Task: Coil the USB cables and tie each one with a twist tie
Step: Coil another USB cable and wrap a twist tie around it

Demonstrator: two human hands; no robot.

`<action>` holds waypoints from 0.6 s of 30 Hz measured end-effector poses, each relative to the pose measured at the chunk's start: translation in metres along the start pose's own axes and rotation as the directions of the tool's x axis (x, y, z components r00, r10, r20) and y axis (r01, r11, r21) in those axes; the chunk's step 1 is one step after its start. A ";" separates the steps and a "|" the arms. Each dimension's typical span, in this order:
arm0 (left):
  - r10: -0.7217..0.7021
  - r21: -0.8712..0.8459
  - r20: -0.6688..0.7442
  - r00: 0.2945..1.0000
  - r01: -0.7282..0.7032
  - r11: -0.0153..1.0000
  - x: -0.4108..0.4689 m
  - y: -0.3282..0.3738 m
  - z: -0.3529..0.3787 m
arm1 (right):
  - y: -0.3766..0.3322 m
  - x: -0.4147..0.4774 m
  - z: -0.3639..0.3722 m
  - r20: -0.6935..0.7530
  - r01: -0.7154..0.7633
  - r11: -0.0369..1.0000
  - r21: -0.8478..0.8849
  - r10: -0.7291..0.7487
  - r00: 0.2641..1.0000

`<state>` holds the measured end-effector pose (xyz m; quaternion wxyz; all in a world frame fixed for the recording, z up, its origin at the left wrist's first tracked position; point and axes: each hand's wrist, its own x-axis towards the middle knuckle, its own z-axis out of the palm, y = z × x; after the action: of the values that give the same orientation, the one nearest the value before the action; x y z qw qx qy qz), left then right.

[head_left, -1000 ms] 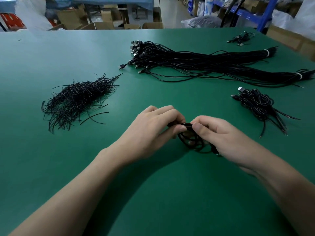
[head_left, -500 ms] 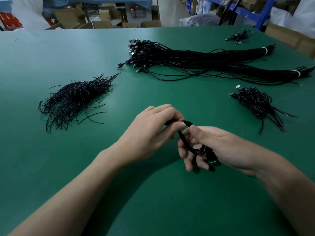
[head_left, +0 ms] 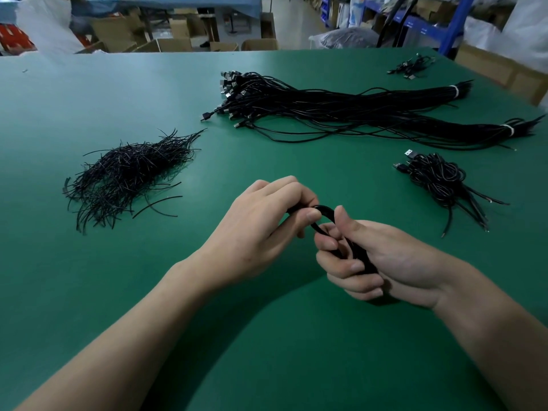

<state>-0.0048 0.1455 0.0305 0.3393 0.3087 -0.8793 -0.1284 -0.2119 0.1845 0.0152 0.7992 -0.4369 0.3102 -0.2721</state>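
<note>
A thin, glossy black USB cable (head_left: 325,209), wound into a small tight coil, is held just above the green table mat (head_left: 89,292) between both hands. Its top loop arches from the left hand (head_left: 261,229), whose thumb and curled fingers pinch it. The rest of the coil runs down into the right hand (head_left: 385,259), whose fingers wrap round it, thumb raised beside the loop. A loose pile of black twist ties (head_left: 127,173) lies well to the left.
</note>
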 end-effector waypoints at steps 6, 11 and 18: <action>-0.007 0.006 -0.010 1.000 0.008 1.000 -0.001 0.000 0.001 | -0.002 -0.001 -0.003 -0.012 -0.040 0.997 0.072 0.041 0.999; -0.008 0.030 -0.035 0.999 0.009 1.000 0.000 0.000 0.002 | -0.003 0.000 -0.005 0.018 -0.023 0.993 0.112 0.021 1.000; -0.010 0.088 0.014 1.000 0.009 0.996 0.001 -0.002 -0.001 | -0.003 -0.002 -0.001 -0.145 0.061 0.980 -0.191 -0.089 0.985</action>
<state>-0.0040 0.1436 0.0309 0.3184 0.3266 -0.8850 -0.0933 -0.2144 0.1844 0.0184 0.7179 -0.4990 0.3780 -0.3047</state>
